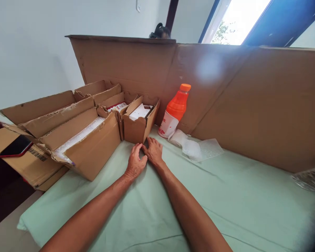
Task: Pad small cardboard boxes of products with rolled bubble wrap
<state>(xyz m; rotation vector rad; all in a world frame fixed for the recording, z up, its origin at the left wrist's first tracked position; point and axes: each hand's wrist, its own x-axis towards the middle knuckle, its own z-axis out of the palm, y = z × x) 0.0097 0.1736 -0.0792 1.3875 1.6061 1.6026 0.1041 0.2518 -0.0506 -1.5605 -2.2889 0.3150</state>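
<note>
My left hand (135,161) and my right hand (154,152) are side by side on the pale green cloth, at the foot of a small open cardboard box (135,129). The left thumb stands apart from its curved fingers, and nothing shows in that hand. My right hand's fingers are loosely spread at the box's lower front corner; whether they touch it I cannot tell. Inside the box sits a white item with a dark part (140,111). Just right of it, a bottle with an orange cap and white label (176,110) leans slightly.
Several open cardboard boxes (102,150) stand at left, one holding bubble wrap (81,136). A phone-like dark slab (15,145) lies on cardboard. Bubble wrap (193,148) lies by the bottle. A tall cardboard panel (265,105) runs behind; clear plastic (309,178) is at right. Someone's head (161,31) shows beyond.
</note>
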